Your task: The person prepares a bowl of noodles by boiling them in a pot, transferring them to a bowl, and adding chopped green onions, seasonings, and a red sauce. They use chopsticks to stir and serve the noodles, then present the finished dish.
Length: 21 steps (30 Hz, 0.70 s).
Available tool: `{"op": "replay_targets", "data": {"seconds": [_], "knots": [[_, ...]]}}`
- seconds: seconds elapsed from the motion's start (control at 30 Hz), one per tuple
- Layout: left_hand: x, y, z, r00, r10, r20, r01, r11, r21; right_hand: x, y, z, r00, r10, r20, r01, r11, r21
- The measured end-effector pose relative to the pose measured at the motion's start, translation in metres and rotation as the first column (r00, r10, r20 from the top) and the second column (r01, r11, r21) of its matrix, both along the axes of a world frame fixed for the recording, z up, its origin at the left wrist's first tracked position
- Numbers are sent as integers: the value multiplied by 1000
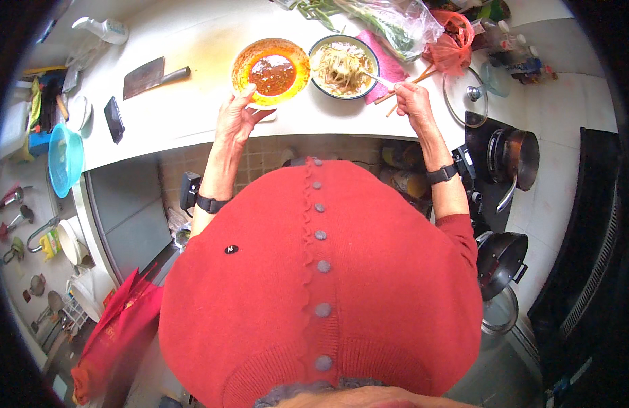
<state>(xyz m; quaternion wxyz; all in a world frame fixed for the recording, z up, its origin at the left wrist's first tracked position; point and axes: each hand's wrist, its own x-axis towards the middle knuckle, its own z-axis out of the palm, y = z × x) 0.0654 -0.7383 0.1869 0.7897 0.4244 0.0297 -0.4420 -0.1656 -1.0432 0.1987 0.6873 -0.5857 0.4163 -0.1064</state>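
Note:
My left hand (239,112) grips the near rim of a bowl of red chili oil sauce (271,75), thumb over the edge and fingers beneath. The oil leaves an orange ring inside the bowl's wall. Right beside it stands a dark-rimmed bowl (376,66) holding pale shredded food (341,65) in broth. In my right hand (412,100) is the handle of a metal spoon (379,79), whose far end reaches into the shreds and is hidden there. A pink cloth (371,43) lies under and beyond that bowl.
A cleaver (150,78) and a phone (114,120) lie on the counter at left, near a spray bottle (101,30). Wooden chopsticks (419,77), a glass lid (465,104) and bagged greens (396,30) are at right. Pans (524,159) rest on the stove; a turquoise basin (65,160) sits far left.

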Motion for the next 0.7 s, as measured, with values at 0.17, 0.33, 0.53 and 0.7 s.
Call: {"op": "replay_targets", "data": {"seconds": [0.17, 0.33, 0.53, 0.7], "knots": [[0, 0, -1, 1000, 7, 4, -7, 1000, -17, 21, 2, 18, 956, 138, -259, -288, 616, -733], [0, -1, -3, 1000, -2, -9, 2, 1000, -26, 44, 11, 52, 836, 159, -525, -502, -162, -849], [1, -1, -4, 1000, 10, -16, -11, 998, -54, 72, 15, 91, 782, 209, -588, -451, -462, -764], [-1, 3, 0, 999, 36, -8, -36, 999, -38, 93, -1, 83, 776, 220, -591, -414, -530, -740]]}}
